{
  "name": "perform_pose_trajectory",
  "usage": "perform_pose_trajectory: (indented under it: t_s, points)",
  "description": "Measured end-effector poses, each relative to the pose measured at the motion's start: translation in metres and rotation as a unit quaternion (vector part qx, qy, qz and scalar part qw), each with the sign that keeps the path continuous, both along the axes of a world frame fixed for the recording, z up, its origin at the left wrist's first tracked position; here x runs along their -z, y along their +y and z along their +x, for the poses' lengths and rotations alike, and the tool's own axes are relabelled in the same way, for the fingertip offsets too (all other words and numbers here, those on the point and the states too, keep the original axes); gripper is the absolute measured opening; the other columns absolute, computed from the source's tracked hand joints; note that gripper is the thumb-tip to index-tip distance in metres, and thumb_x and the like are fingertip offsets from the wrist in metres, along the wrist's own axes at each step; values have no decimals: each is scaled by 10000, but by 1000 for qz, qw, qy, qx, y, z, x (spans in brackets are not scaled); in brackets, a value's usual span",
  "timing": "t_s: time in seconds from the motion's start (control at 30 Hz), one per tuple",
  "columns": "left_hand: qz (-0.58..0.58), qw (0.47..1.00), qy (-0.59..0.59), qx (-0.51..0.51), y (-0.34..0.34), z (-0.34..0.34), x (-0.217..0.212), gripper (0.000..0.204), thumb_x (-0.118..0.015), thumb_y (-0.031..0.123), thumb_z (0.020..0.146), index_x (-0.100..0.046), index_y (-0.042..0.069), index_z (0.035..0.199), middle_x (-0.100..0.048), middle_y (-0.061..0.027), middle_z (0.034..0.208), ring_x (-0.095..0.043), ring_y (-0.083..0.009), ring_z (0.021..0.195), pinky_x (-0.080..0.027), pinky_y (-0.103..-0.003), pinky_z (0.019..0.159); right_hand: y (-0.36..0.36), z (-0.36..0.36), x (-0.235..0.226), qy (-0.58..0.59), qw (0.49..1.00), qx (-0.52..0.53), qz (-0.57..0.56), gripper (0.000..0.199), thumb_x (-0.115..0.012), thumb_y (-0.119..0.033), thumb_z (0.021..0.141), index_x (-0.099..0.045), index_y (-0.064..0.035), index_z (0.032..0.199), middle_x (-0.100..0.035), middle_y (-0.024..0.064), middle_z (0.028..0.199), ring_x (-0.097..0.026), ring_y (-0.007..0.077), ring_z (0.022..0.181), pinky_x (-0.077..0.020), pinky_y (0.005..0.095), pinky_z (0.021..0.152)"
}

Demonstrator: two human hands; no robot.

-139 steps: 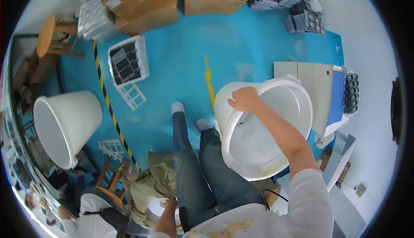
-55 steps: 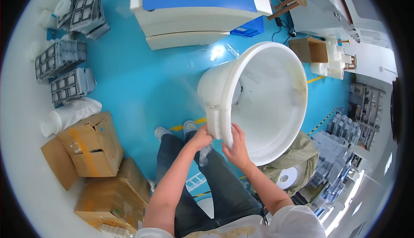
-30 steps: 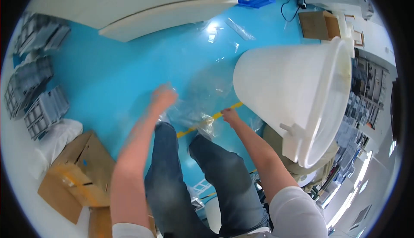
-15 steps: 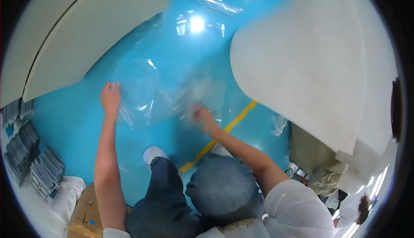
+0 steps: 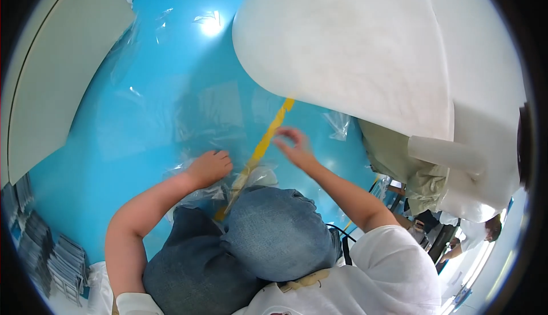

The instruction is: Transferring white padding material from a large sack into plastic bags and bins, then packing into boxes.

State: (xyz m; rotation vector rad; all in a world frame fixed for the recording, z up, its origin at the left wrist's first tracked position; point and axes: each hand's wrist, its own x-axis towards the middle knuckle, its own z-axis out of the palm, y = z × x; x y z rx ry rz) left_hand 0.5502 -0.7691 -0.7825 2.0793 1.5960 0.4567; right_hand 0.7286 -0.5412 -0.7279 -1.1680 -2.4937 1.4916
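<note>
My left hand [image 5: 210,167] is closed over crumpled clear plastic film [image 5: 208,194], which bunches up between it and my knees. The film's edges are hard to follow against the shiny blue floor. To its right, my right hand [image 5: 295,147] hovers above the floor beside a yellow floor line [image 5: 262,143], thumb and fingers curved apart with nothing visible between them. Beyond my hands, thin clear plastic sheets or bags [image 5: 211,112] lie flat. Another clear plastic piece [image 5: 339,124] rests right of my right hand.
A large pale rounded panel [image 5: 342,35] juts in from the upper right, and another pale panel [image 5: 63,69] from the left. Grey stacked parts [image 5: 65,269] stand lower left. Olive cloth [image 5: 394,152] and a white roll [image 5: 442,152] are at right, with a person [image 5: 476,234] beyond.
My left hand has come right and nearer to my knees, drawing plastic with it. My right hand has lifted away from the plastic, its fingers now apart. The view has shifted right.
</note>
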Motion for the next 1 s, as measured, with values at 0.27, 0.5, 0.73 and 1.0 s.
perform_pose_trajectory:
  t_s: [0.27,0.5,0.73,1.0]
  points:
    - [-13,993,-95,-70,2,-12,-26,289,-593,100,697,-499,59,968,-537,-108,863,-560,-282,768,-441,-370,699,193,125,40,-165,885,75,428,496,-655,-327,771,-491,-15,1119,-564,198,1016,-538,337,944,-429,412,817]
    - [-181,885,-338,-265,-19,-27,-56,672,-632,162,756,-288,44,1322,-564,-151,859,-562,-335,790,-444,-409,687,-102,-58,9,-5,959,-27,-281,319,-574,-265,828,-515,-12,1013,-536,94,944,-501,166,878,-418,315,765]
    - [-168,891,-251,-340,-17,-38,-34,367,-693,169,668,-586,65,1003,-554,-141,940,-551,-325,849,-448,-388,734,-6,-124,-14,-175,822,-382,385,258,-517,-109,758,-548,-10,994,-522,130,1105,-500,280,1028,-478,388,778]
    - [14,969,-142,-204,-12,-29,-46,366,-712,181,629,-539,57,927,-538,-134,1031,-510,-314,992,-438,-394,727,56,-143,17,-33,639,-638,429,55,-517,-102,740,-544,-56,755,-554,70,873,-535,238,911,-460,356,671]
